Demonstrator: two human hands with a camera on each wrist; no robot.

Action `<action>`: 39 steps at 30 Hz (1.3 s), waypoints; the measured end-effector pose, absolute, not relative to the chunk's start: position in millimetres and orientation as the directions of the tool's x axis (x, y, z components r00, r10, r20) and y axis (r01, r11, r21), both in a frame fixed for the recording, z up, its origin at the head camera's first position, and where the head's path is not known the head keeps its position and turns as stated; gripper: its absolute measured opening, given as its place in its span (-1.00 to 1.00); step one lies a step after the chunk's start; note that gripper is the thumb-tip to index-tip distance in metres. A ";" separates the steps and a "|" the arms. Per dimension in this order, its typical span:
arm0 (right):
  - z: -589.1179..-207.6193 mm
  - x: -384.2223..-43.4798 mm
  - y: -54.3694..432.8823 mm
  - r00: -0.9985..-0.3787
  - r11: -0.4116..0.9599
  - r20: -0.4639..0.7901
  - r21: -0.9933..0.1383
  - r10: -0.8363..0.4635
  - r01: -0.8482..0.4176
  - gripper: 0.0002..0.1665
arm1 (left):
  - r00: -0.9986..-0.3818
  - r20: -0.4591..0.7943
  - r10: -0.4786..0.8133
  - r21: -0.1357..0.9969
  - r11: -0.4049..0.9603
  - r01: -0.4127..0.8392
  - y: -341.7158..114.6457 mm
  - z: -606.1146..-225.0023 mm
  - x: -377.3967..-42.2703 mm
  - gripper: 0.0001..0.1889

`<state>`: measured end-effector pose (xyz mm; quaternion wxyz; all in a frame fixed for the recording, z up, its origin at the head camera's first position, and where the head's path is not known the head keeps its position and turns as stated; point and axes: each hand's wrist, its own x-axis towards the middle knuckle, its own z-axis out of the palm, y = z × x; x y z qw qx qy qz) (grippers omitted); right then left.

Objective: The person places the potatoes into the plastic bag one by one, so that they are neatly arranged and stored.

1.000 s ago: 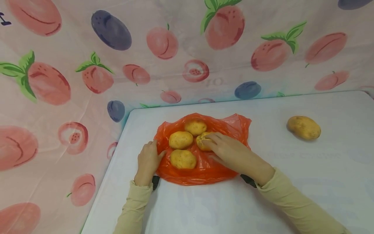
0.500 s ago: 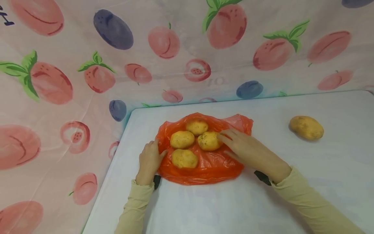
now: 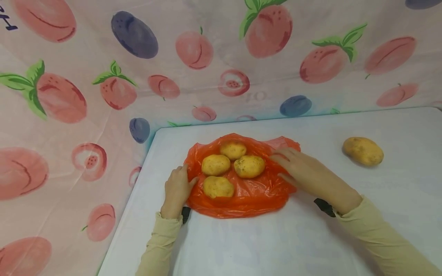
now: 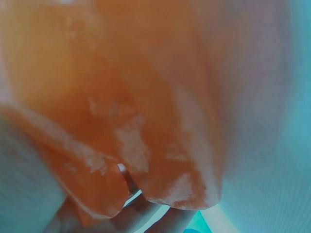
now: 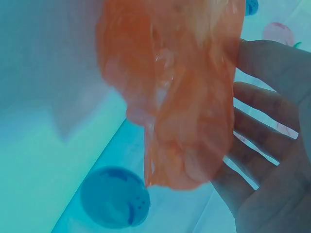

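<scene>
A thin red plastic bag [image 3: 255, 189] is spread open on the table, with several potatoes [image 3: 249, 166] grouped on it. At the bag's left edge, my left hand [image 3: 177, 189] holds the plastic, thumb over the inner side and fingers outside. In the left wrist view, fingers [image 4: 146, 213] show behind the crumpled edge. My right hand [image 3: 305, 170] hovers over the bag's right side, holding nothing, a short way right of the nearest potato. The right wrist view shows its fingers [image 5: 265, 104] spread apart beside the red plastic.
A single potato [image 3: 362, 151] lies by itself on the white table [image 3: 262, 245], to the right of the bag. A pink cloth [image 3: 159, 50] printed with fruit hangs behind the table and along its left side.
My right hand has let go of the right-hand potato and drawn back to the right, leaving that potato on the bag. My left hand has stayed at the bag's left edge.
</scene>
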<state>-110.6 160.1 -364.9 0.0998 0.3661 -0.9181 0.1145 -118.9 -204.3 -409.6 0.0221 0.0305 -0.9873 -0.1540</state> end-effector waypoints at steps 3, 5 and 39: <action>-364.7 -111.5 167.1 -0.717 0.706 0.271 -0.155 -0.642 -0.691 -0.36 | -0.997 0.020 -0.072 0.307 0.950 -0.062 -203.9 -408.7 -119.3 -0.47; -364.6 -111.7 171.7 -0.720 0.709 0.275 -0.156 -0.638 -0.688 -0.36 | -0.997 0.015 -0.075 0.307 0.950 -0.067 -203.6 -408.2 -119.4 -0.47; -377.6 -124.3 250.8 -0.786 0.806 0.333 -0.112 -0.521 -0.582 -0.25 | -0.997 0.019 -0.073 0.309 0.949 -0.063 -202.5 -407.0 -118.5 -0.48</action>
